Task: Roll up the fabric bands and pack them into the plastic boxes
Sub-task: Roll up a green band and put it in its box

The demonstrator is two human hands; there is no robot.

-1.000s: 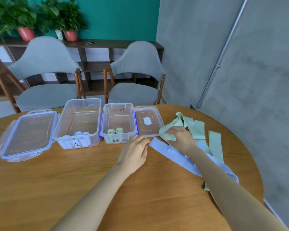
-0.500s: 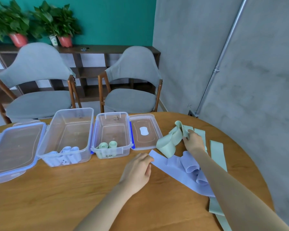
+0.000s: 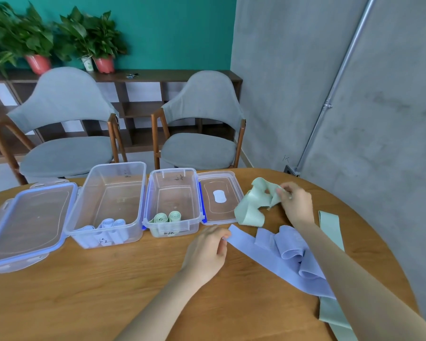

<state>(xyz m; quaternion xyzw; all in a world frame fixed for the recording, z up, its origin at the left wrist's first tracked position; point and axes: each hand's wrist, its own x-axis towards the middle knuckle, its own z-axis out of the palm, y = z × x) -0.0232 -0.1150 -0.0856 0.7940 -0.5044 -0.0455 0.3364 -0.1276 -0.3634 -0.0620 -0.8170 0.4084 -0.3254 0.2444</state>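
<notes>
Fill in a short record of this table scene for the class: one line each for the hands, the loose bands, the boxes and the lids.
left hand: pinches the end of the blue band lying on the table
right hand: holds up a crumpled green band
large box: open, blue rolls inside
small box: open, two green rolls
lids: off, one flat beside each box
</notes>
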